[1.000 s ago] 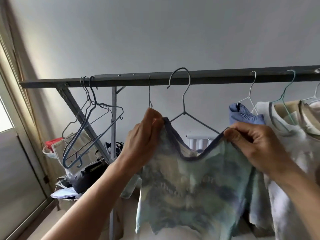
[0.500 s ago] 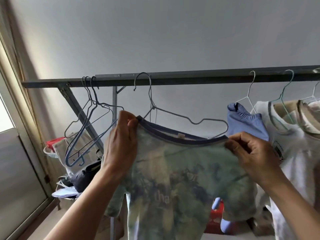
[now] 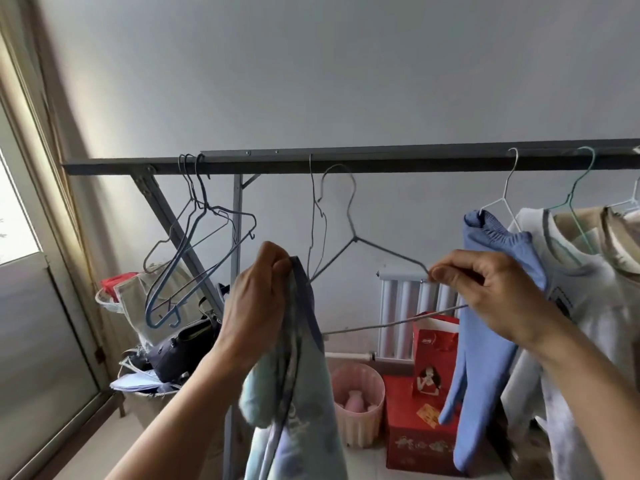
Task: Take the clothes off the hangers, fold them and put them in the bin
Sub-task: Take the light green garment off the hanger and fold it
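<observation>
Left of centre, my left hand (image 3: 258, 299) curls its fingers tight round the collar of the tie-dye shirt (image 3: 301, 403), which hangs bunched down to the bottom edge. At centre the wire hanger (image 3: 355, 239) sits mostly bare just under the rail (image 3: 415, 164). Right of centre, my right hand (image 3: 485, 292) pinches its shoulder bend between thumb and forefinger, with the blue garment (image 3: 485, 348) just behind.

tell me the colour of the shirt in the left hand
Shirt: pale blue-green tie-dye, navy trim; head view.

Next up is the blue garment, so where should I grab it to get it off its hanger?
Grip the blue garment's gathered top edge, coming from the left: that band sits over the white hanger, the left side is open, and shirts crowd the right.
</observation>
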The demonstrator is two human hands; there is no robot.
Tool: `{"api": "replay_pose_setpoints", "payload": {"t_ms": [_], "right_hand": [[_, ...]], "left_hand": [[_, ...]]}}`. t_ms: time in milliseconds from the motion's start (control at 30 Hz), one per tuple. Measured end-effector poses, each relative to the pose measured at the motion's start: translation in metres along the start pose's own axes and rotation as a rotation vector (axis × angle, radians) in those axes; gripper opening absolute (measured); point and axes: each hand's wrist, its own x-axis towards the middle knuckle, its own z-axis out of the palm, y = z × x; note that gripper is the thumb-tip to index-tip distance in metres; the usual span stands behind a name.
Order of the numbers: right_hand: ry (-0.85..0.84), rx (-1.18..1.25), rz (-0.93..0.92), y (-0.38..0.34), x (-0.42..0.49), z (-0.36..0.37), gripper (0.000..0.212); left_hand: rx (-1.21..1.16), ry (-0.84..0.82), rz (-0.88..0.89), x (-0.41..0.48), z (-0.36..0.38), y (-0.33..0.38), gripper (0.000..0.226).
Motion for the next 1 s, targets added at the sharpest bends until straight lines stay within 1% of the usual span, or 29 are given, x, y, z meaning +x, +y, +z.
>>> {"api": "replay_pose_setpoints", "payload": {"t_ms": [33, 67, 100, 133, 167, 200, 233, 300, 367, 433, 533, 600, 700, 800, 900, 1000], "right_hand": [[0.008, 0.001, 0.022, 0.001, 0.001, -0.008, 0.058], [0.02, -0.009, 0.042, 0.0, 0.001, -0.017, 0.054], [0.042, -0.033, 0.049, 0.002, 0.002, -0.026, 0.041], [0.063, -0.081, 0.065, 0.004, 0.003, -0.036, 0.02], [0.076, -0.117, 0.096, 0.01, 0.005, -0.044, 0.01], [0.103, -0.184, 0.125, 0.014, 0.007, -0.051, 0.019], [0.141, -0.26, 0.146, 0.016, 0.01, -0.055, 0.024], [0.183, -0.358, 0.179, 0.009, 0.02, -0.053, 0.023], [0.223, -0.403, 0.194, 0.002, 0.034, -0.043, 0.023], [0.289, -0.463, 0.194, -0.009, 0.051, -0.027, 0.03], [0.339, -0.46, 0.251, -0.014, 0.075, -0.003, 0.035], [0.315, -0.453, 0.305, -0.014, 0.086, 0.011, 0.034], [0.266, -0.452, 0.362, -0.014, 0.09, 0.032, 0.021], [0.243, -0.431, 0.391, -0.011, 0.089, 0.047, 0.017], [0.201, -0.42, 0.417, -0.006, 0.089, 0.053, 0.019], [0.153, -0.44, 0.433, -0.005, 0.085, 0.056, 0.028]], "left_hand": [[0.04, 0.004, -0.013, 0.0, -0.002, -0.004, 0.012], [0.09, 0.001, -0.021, 0.0, -0.005, -0.008, 0.012], [0.131, -0.008, -0.031, 0.0, -0.006, -0.011, 0.012], [0.156, -0.022, -0.04, 0.0, -0.008, -0.014, 0.013], [0.174, -0.039, -0.044, 0.001, -0.009, -0.015, 0.012], [0.185, -0.053, -0.036, 0.002, -0.009, -0.015, 0.012], [0.191, -0.065, -0.026, 0.003, -0.008, -0.014, 0.012], [0.171, -0.072, -0.014, 0.006, -0.006, -0.011, 0.012], [0.136, -0.066, -0.006, 0.009, -0.005, -0.008, 0.012], [0.103, -0.052, -0.004, 0.012, -0.005, -0.007, 0.011], [0.052, -0.038, -0.006, 0.016, -0.007, -0.007, 0.01], [-0.003, -0.046, 0.006, 0.019, -0.008, -0.008, 0.01], [-0.146, -0.066, 0.02, 0.024, -0.013, -0.011, 0.012], [-0.311, -0.119, -0.006, 0.026, -0.019, -0.012, 0.017], [-0.369, -0.152, 0.001, 0.026, -0.025, -0.011, 0.018], [-0.4, -0.168, 0.013, 0.025, -0.031, -0.008, 0.018]]}}
